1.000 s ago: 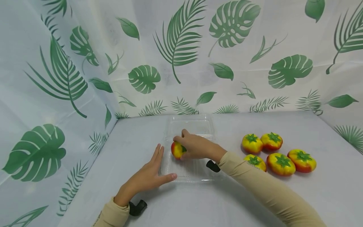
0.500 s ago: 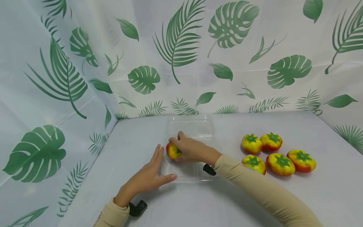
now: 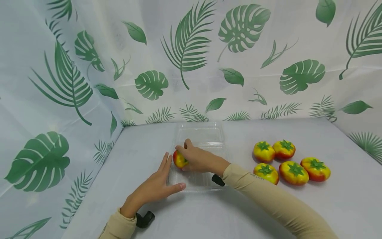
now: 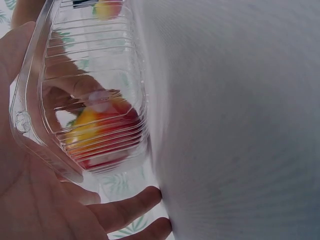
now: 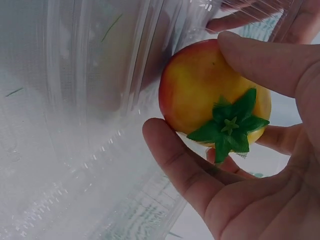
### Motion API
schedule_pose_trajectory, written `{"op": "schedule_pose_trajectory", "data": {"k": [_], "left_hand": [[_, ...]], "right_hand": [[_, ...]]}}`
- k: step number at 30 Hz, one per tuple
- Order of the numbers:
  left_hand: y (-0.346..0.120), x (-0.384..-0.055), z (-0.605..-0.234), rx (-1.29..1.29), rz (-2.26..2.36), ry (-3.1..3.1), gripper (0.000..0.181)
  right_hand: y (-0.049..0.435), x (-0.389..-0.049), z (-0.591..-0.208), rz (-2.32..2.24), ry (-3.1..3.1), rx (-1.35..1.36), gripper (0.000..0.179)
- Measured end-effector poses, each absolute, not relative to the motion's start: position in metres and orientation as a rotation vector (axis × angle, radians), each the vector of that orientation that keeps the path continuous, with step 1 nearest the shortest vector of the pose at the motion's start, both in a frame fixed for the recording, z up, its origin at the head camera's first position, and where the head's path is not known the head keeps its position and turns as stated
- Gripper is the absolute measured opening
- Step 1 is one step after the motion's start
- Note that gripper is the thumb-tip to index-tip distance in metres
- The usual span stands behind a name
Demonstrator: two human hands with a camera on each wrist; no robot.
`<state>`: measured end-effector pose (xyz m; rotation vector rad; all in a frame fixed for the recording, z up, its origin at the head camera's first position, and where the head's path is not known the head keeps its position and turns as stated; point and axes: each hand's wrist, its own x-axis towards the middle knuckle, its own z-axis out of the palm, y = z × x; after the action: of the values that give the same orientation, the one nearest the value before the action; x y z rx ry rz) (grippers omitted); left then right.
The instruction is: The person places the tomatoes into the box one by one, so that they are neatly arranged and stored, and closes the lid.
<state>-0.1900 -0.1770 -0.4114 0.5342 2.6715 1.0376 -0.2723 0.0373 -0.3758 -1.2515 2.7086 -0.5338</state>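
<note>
One roundish fruit (image 3: 179,160) (tilted), leaves (image 5: 235,120) facing wrist (image 3: 222,165), in right hand (image 3: 198,159)

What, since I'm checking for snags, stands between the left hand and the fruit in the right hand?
The ribbed wall of the clear container: the left wrist view shows the fruit through it, the left hand outside. Nothing visible separates fruit and right hand.

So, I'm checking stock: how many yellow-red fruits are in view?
6: one fruit in the right hand; five on the table, two behind three, one partly covered by the right sleeve, which could hide more.
</note>
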Motion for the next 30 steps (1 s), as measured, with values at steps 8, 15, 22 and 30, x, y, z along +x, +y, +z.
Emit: {"op": "schedule_pose_trajectory", "data": {"k": [8,15,22,30], "left_hand": [[-0.176,-0.189,-0.408,0.534,1.024,2.674,0.118],[-0.176,-0.188,-0.409,0.512,1.025,2.684,0.117],[-0.171,-0.189,-0.410,0.494,0.993,2.714,0.115],[-0.170,-0.187,-0.408,0.470,0.979,2.713,0.115]], "right_hand": [[0.040,-0.273,-0.376,-0.533,2.720,-1.252,0.078],[0.048,-0.272,-0.374,-0.519,2.722,-1.233,0.082],[0.072,-0.270,-0.362,-0.589,2.742,-1.193,0.086],[0.103,-0.258,-0.341,-0.653,2.776,-1.087,0.085]]}}
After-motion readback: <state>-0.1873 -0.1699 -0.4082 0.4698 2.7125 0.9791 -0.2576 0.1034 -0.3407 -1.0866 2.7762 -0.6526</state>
